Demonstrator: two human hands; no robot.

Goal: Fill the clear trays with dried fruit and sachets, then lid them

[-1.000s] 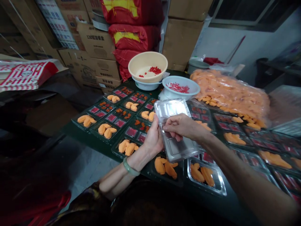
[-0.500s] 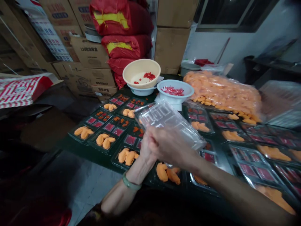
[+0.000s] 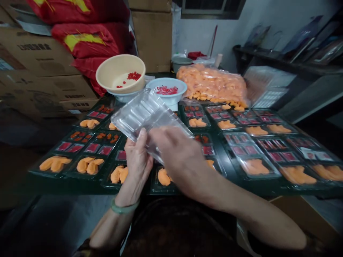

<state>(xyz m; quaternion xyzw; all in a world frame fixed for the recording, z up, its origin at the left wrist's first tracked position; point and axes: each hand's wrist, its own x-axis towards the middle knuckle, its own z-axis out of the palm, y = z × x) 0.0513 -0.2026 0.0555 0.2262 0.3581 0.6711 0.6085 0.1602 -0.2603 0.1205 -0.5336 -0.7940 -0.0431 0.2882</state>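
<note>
Left forearm: rises from the near edge, wrist bent back, a green bangle point(image 3: 124, 210) sitting above the hand (the one thing worn that shows clearly).
Left hand point(image 3: 138, 160): palm turned inward, fingers upright behind the lid, thumb pressed against it, a grip that props the lid from below.
Right hand point(image 3: 179, 157): reaches across, back of the hand up, fingers curled onto the lid's near corner in what looks like a pinch (the fingertips are hidden).
Clear plastic lid point(image 3: 144, 114): tilted between both hands, above the trays and touching none; two hands likely steady so thin a shell.
Black trays point(image 3: 33, 171): lie in rows on the worktop point(image 3: 257, 189), holding orange crescent pieces point(image 3: 164, 177) and red squares point(image 3: 105, 150).
Far end: a cream basin point(image 3: 120, 73) of red bits, a white bowl point(image 3: 166, 91) of pink-red shreds and a bulging plastic bag point(image 3: 211, 84) of orange pieces, backed by red sacks point(image 3: 85, 43) and cardboard cartons point(image 3: 34, 60).
</note>
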